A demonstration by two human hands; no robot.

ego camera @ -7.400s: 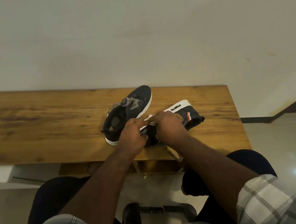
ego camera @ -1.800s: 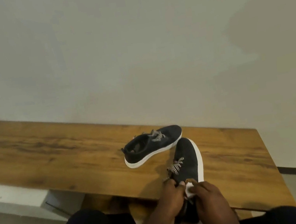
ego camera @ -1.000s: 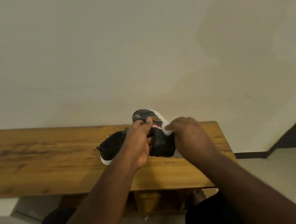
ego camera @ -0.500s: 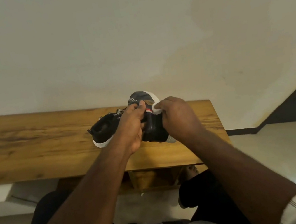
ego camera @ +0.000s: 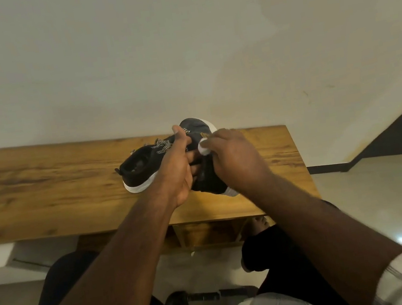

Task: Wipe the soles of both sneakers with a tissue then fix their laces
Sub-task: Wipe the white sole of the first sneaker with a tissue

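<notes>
Two dark sneakers with white soles are over the wooden table [ego camera: 43, 193]. One sneaker [ego camera: 141, 167] rests on the table, its striped laces loose on top. My left hand [ego camera: 178, 166] grips the second sneaker [ego camera: 199, 129], which is lifted and tipped up with its toe pointing away. My right hand [ego camera: 235, 157] pinches a small white tissue wad [ego camera: 204, 149] against that sneaker's side. Most of the held sneaker is hidden behind both hands.
A plain wall rises just behind the table. The table's right end [ego camera: 299, 163] lies near my right hand, with pale floor [ego camera: 384, 189] beyond it. My knees and a foot [ego camera: 257, 223] are under the table's front edge.
The head view has shifted slightly. My right hand has slid the tissue a little down along the held sneaker, and my left hand keeps its grip.
</notes>
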